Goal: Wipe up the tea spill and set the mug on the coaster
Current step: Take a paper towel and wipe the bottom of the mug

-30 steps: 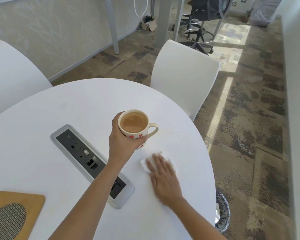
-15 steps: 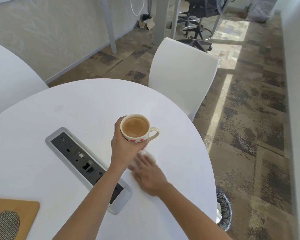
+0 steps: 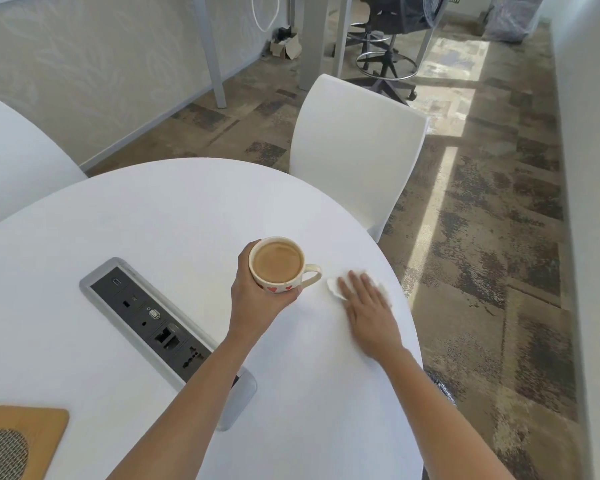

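Mug point(image 3: 277, 265): being held above table point(image 3: 153, 209) in left hand point(image 3: 257, 292), fingers wrapping it. Tissue point(image 3: 335, 287): being pressed flat under right hand point(image 3: 368, 306), fingers together. Wiping step; next, carrying level to coaster point(image 3: 18, 441).

Left hand point(image 3: 257, 299) wrapped around a mug point(image 3: 278, 266) of milky tea, held above the white table point(image 3: 153, 209). Right hand point(image 3: 369, 308) flat on a white tissue point(image 3: 335, 288) near the table's edge. Wooden coaster point(image 3: 42, 431) at lower left.

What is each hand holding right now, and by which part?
Left hand holds the mug around its body, not the handle. Right hand lies flat, pressing a tissue onto the table.
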